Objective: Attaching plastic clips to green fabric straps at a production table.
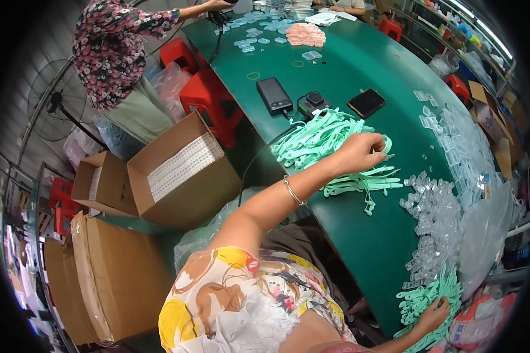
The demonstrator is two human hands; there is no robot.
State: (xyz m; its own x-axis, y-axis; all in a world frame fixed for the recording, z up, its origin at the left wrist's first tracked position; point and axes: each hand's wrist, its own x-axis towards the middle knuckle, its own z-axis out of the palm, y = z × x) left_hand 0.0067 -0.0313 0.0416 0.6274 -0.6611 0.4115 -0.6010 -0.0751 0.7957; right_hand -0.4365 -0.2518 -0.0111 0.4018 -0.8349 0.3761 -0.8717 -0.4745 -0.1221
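Observation:
My left hand [362, 154] is over a big heap of mint-green straps [318, 138] near the table's left edge. Its fingers are curled closed, with a green strap [388, 144] curving at the fingertips. Several straps lie fanned out just below that hand. At the lower right, my right hand [433, 317] reaches into a second pile of the same straps [415, 303]. Thumb and fingers are pinched together there on a strap, partly hidden by the hand. The straps are slim and flexible, with small holes or loops at their ends.
Beyond the left heap lie a black power bank [274, 96], a cabled black device [313, 105] and a phone [366, 103]. Clear plastic pieces [433, 223] cover the table's right side. Cardboard boxes [182, 194] and red stools [209, 97] stand left; another person [109, 53] works beyond.

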